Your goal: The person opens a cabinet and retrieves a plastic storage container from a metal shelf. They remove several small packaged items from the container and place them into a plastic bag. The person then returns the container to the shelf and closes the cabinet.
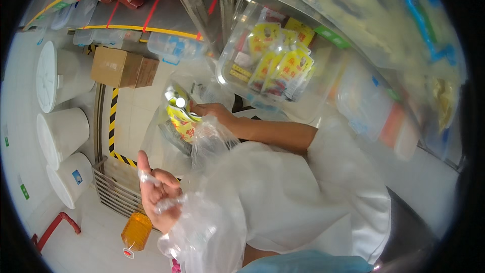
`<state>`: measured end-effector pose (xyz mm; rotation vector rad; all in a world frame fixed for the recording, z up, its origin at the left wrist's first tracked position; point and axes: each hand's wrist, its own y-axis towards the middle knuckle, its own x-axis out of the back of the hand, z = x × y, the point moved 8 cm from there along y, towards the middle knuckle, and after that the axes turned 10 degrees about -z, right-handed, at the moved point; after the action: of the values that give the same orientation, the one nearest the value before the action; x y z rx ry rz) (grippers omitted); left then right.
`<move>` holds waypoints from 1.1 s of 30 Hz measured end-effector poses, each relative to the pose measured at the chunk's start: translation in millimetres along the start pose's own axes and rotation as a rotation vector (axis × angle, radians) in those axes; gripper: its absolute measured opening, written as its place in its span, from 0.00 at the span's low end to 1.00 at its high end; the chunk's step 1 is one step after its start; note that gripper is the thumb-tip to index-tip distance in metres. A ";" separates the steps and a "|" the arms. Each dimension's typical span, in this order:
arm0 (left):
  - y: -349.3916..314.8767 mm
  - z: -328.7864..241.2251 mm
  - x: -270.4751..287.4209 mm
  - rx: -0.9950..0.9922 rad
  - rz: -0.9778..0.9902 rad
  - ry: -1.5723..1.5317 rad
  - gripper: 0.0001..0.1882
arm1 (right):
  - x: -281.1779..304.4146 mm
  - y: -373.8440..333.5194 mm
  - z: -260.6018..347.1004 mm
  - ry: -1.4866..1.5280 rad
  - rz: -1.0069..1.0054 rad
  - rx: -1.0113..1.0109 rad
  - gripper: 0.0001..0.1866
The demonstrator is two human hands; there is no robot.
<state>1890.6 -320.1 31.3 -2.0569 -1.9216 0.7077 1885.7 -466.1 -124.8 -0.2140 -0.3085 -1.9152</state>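
Observation:
My right hand (214, 114), on the far side of the picture, is closed on yellow printed food packets (183, 124). Bright white spots show at their top, and I cannot tell whether they are glare or caps. Clear plastic bagging (214, 134) hangs beside that hand and partly covers its wrist. Nearer the lower left, my left hand (159, 192) has one finger stretched out and the others loosely bent and apart. Thin clear film crosses its fingers, and crumpled clear plastic (197, 227) covers the wrist and forearm.
A clear tub (225, 78) of similar yellow packets sits on a metal shelf above my right arm. White lidded buckets (65, 131), a cardboard box (111, 65), a metal rack (113, 189) and a jug of orange-yellow liquid (136, 230) are at left. Bagged goods (364, 20) fill the upper right.

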 end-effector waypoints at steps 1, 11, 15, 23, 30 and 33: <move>6.5 7.3 5.4 -0.041 0.213 -0.021 0.49 | 16.0 -1.3 21.0 0.058 -0.045 0.142 0.14; 35.5 32.6 30.2 0.009 0.136 -0.043 0.49 | 196.5 -66.5 30.8 0.046 -0.416 -0.215 0.10; 26.9 22.2 9.7 0.014 0.195 -0.068 0.49 | 249.1 -93.2 -10.5 -0.186 -0.636 -0.210 0.11; 28.4 21.3 11.5 0.005 0.205 0.068 0.50 | 277.1 -112.1 -96.5 -0.595 -0.861 -0.293 0.37; 18.2 16.9 2.2 -0.006 0.122 -0.012 0.49 | 227.4 -56.6 -74.3 -1.014 -0.362 -0.112 0.35; 15.4 16.7 3.3 -0.036 0.125 -0.002 0.49 | 214.0 -39.8 -110.2 -1.055 -0.317 -0.182 0.30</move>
<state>1895.7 -321.1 9.0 -2.2149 -1.8321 0.7066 1772.4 -677.2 -170.8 -1.3749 -0.8984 -1.9830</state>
